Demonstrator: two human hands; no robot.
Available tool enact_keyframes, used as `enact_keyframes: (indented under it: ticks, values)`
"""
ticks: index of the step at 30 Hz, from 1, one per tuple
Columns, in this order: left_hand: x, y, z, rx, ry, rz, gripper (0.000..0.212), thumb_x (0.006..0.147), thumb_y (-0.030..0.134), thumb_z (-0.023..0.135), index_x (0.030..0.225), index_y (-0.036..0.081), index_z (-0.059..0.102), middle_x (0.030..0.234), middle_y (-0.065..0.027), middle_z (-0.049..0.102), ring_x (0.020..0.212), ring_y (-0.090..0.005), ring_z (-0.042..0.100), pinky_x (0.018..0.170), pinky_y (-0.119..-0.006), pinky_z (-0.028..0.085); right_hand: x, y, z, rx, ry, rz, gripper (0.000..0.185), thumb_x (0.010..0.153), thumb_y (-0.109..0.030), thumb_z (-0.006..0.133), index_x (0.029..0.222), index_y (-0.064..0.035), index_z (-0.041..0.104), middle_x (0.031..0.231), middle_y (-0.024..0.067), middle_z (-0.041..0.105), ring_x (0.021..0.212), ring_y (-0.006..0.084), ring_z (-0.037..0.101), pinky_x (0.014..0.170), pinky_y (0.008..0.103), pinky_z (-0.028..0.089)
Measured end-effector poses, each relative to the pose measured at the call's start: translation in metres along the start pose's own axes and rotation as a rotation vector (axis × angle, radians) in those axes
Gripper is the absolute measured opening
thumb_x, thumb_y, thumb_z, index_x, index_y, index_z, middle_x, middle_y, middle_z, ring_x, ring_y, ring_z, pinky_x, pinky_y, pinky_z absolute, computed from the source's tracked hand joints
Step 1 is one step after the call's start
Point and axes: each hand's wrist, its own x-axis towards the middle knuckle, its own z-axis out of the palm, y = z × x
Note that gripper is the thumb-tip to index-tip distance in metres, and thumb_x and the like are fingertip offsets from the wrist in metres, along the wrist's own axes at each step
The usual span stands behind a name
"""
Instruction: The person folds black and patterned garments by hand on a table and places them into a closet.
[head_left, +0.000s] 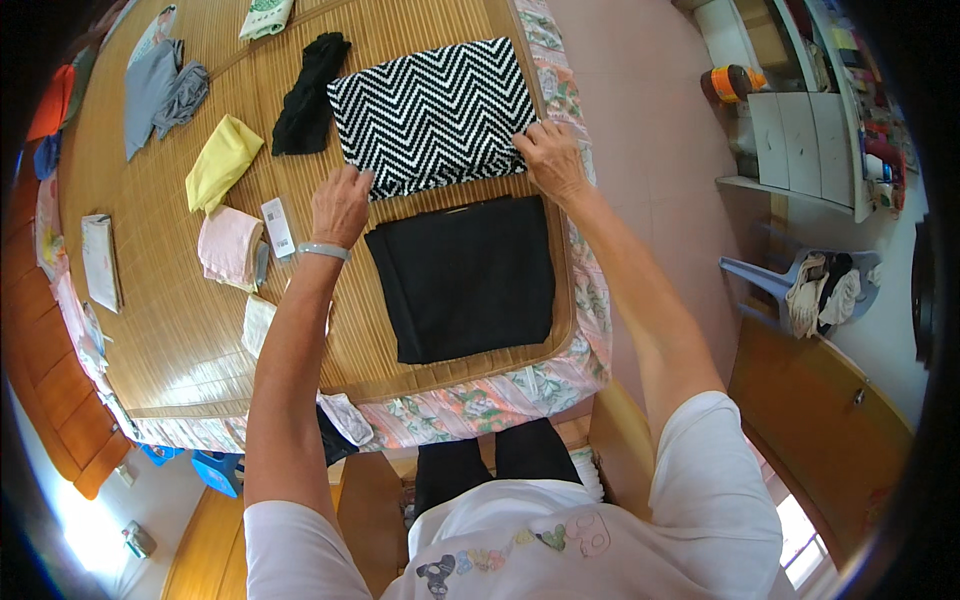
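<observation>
A folded black-and-white zigzag cloth (435, 112) lies on a bamboo mat (150, 322) in front of me. My left hand (341, 206), with a pale bangle at the wrist, pinches its near left corner. At the near right corner, the fingers of my right hand (553, 161) are closed on the fabric edge. Just below, between my forearms, rests a folded black cloth (465, 281), flat and apart from both hands. A crumpled black lace-like garment (309, 97) lies along the zigzag cloth's left side.
Left of my hands are a yellow cloth (223, 161), a folded pink cloth (229, 244), a white card-like item (278, 227) and grey clothing (161, 94). A floral sheet (480, 405) borders the mat. To the right stand a blue plastic chair (765, 277) holding clothes and a shelf unit (795, 150).
</observation>
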Motion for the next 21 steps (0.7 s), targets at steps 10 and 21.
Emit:
enact_keyframes:
  ticks: [10, 21]
  values:
    - [-0.003, 0.005, 0.005, 0.083, -0.251, -0.089, 0.013, 0.074, 0.01, 0.054, 0.086, 0.015, 0.054, 0.087, -0.0089, 0.046, 0.077, -0.0248, 0.052, 0.058, -0.035, 0.045, 0.007, -0.006, -0.036, 0.077, -0.029, -0.067, 0.007, 0.06, -0.003, 0.057, 0.064, -0.0077, 0.055, 0.07, 0.0038, 0.051, 0.074, 0.0204, 0.05, 0.067, 0.0329, 0.041]
    - [-0.121, 0.051, 0.009, -0.708, -0.314, -1.027, 0.054, 0.086, 0.045, 0.046, 0.082, -0.009, 0.051, 0.083, -0.0268, 0.056, 0.079, -0.036, 0.055, 0.07, -0.04, 0.041, -0.124, -0.072, -0.067, 0.746, -0.486, 1.071, 0.058, 0.073, -0.047, 0.062, 0.099, 0.004, 0.055, 0.086, 0.0184, 0.059, 0.084, 0.0301, 0.057, 0.076, 0.0368, 0.044]
